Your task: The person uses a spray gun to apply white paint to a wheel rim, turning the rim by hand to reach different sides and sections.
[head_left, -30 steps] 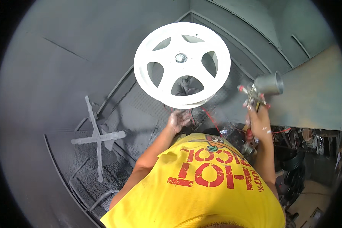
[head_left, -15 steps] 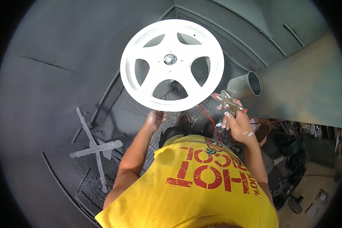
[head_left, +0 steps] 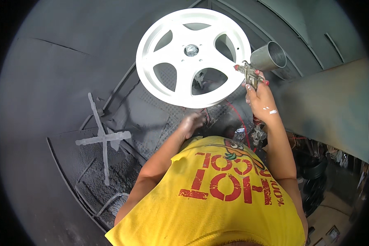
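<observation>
**White wheel (head_left: 188,65) coated across its visible face, spray gun (head_left: 250,77) at its right side**

Your right hand (head_left: 261,100) is wrapped around the gun's handle, with white specks on the skin near your wrist. The gun's red-tipped nozzle points left, toward the wheel; it overlaps the right rim in this view, so you cannot tell here whether they touch. A grey metal cup (head_left: 259,58) sits on the gun's far right side. Your left hand (head_left: 192,123) is blurred, fingers partly curled, just on the near side of the wheel; whether it grips anything cannot be told.

The wheel is in the far middle, spoked face toward you. The face and spokes look evenly white, so that side seems largely covered, while the hub centre (head_left: 191,50) shows silvery. The back is hidden, and the inner walls show only partly through the openings, so what remains there is unclear. No spray plume is discernible.

Farther out, a red hose (head_left: 242,119) runs between your hands. A grey cross-shaped stand (head_left: 104,137) is well to the left, a broad panel (head_left: 332,102) to the right.
</observation>
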The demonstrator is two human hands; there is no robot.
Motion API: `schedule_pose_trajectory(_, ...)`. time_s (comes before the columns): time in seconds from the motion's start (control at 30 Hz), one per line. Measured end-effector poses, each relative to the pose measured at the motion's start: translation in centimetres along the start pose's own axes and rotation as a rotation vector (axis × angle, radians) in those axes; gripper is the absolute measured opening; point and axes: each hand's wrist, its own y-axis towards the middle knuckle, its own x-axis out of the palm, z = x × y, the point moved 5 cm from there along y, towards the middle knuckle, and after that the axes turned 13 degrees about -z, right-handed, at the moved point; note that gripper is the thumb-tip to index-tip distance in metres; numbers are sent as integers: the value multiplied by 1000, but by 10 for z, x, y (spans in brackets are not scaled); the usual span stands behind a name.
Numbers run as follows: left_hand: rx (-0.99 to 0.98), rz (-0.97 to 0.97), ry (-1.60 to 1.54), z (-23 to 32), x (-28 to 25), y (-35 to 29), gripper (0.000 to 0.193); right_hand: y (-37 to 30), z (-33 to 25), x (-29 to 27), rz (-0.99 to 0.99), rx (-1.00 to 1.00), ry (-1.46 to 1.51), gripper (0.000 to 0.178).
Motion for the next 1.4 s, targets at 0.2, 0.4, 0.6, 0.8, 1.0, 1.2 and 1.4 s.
schedule_pose_trajectory(0.2,-143,-655,358,38,107,-61,66,-14,12,7,-139,61,73,18)
schedule_pose_trajectory(0.4,47,-812,1018,150,107,-119,55,-37,-1,5,-192,49,108,22)
schedule_pose_trajectory(0.6,535,337,1944,232,128,-103,73,-38,-10,6,-240,75,90,23)
schedule_pose_trajectory(0.8,558,438,2064,233,103,-50,77,-40,-9,8,-260,101,41,27)
schedule_pose_trajectory(1.0,554,415,2054,227,105,-37,74,-40,-8,14,-223,88,106,33)
schedule_pose_trajectory(1.2,496,385,2079,214,106,-34,73,-41,-6,19,-218,59,126,35)
schedule_pose_trajectory(1.4,510,406,2046,222,107,-38,71,-41,-5,18,-253,105,108,36)
